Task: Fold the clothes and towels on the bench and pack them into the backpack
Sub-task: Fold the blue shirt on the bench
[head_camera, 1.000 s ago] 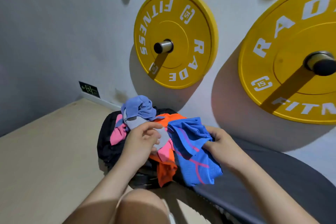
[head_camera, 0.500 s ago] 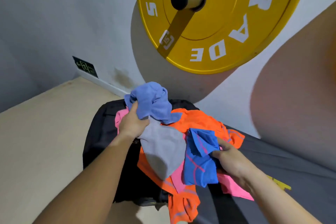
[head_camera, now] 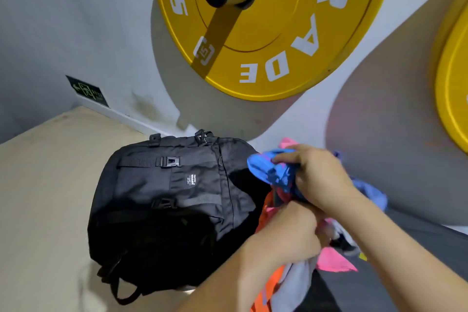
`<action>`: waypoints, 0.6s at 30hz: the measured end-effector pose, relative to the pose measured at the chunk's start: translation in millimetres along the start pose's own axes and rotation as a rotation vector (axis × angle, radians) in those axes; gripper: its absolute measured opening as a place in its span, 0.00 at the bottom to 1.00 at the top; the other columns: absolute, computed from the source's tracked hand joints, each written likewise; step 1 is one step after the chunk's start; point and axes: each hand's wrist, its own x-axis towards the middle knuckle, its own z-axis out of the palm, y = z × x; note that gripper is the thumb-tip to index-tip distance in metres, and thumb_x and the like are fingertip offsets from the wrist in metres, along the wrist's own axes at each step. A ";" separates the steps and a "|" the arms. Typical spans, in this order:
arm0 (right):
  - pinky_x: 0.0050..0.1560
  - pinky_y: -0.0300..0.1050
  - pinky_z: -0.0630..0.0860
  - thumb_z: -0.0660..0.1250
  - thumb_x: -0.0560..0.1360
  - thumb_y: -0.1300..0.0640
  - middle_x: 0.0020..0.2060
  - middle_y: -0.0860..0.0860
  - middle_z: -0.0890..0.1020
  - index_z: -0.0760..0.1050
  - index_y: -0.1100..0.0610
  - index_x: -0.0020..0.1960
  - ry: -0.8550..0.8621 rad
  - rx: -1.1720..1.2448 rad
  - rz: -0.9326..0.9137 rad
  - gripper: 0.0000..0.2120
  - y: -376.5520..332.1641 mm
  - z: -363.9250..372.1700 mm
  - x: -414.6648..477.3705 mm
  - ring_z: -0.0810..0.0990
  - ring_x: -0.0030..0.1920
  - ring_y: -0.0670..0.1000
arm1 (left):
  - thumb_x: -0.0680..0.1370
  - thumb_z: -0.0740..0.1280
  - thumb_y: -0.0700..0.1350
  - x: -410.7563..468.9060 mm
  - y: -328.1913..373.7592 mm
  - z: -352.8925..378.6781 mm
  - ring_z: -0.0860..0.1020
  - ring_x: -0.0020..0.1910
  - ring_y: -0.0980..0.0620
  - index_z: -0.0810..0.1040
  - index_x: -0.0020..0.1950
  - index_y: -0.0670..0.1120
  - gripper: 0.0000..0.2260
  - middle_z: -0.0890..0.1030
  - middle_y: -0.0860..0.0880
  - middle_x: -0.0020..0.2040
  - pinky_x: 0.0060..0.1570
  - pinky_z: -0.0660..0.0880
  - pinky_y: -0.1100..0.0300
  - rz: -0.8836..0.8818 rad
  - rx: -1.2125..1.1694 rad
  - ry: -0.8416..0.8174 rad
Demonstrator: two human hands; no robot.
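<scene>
The black backpack (head_camera: 172, 197) lies at centre left of the frame, buckles facing up; just right of it the right hand (head_camera: 319, 180) curls its fingers round a bunched blue garment (head_camera: 266, 170); below it, the left hand (head_camera: 286, 233) grips a pale grey cloth (head_camera: 296, 284) in curled fingers; an orange garment (head_camera: 266, 294) and a pink garment (head_camera: 331, 261) trail over the dark bench (head_camera: 417, 273) at lower right.

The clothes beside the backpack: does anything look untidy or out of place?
The clothes form a crumpled, unfolded heap beside the backpack: the right hand grips a bunched blue garment, the left hand a pale grey cloth, orange garment and pink garment tangled beneath.
</scene>
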 end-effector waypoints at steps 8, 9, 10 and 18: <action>0.48 0.42 0.74 0.65 0.72 0.59 0.57 0.46 0.79 0.78 0.41 0.60 -0.152 -0.346 0.199 0.20 66.3 17.9 -21.0 0.79 0.55 0.52 | 0.68 0.55 0.53 -50.8 -44.0 23.2 0.74 0.55 0.45 0.74 0.63 0.53 0.25 0.76 0.50 0.58 0.53 0.74 0.47 -0.297 0.286 0.067; 0.48 0.42 0.75 0.63 0.73 0.59 0.55 0.47 0.80 0.78 0.44 0.59 -0.148 -0.353 0.215 0.18 71.1 16.7 -25.1 0.79 0.53 0.52 | 0.64 0.58 0.50 -49.8 -32.7 35.9 0.76 0.53 0.44 0.75 0.61 0.53 0.25 0.77 0.49 0.57 0.48 0.75 0.46 -0.279 0.347 0.007; 0.47 0.43 0.75 0.62 0.74 0.59 0.53 0.49 0.81 0.79 0.46 0.58 -0.149 -0.373 0.230 0.17 77.0 16.0 -29.8 0.80 0.52 0.53 | 0.62 0.59 0.49 -48.0 -19.7 48.5 0.76 0.50 0.45 0.77 0.58 0.52 0.24 0.78 0.48 0.54 0.45 0.75 0.47 -0.257 0.378 -0.009; 0.47 0.43 0.71 0.64 0.70 0.61 0.58 0.46 0.79 0.77 0.40 0.61 -0.025 -0.348 0.170 0.24 78.3 -10.0 -41.5 0.77 0.57 0.54 | 0.68 0.54 0.50 -27.2 9.6 58.8 0.72 0.58 0.39 0.75 0.55 0.41 0.22 0.76 0.38 0.55 0.60 0.69 0.51 -0.144 0.101 -0.216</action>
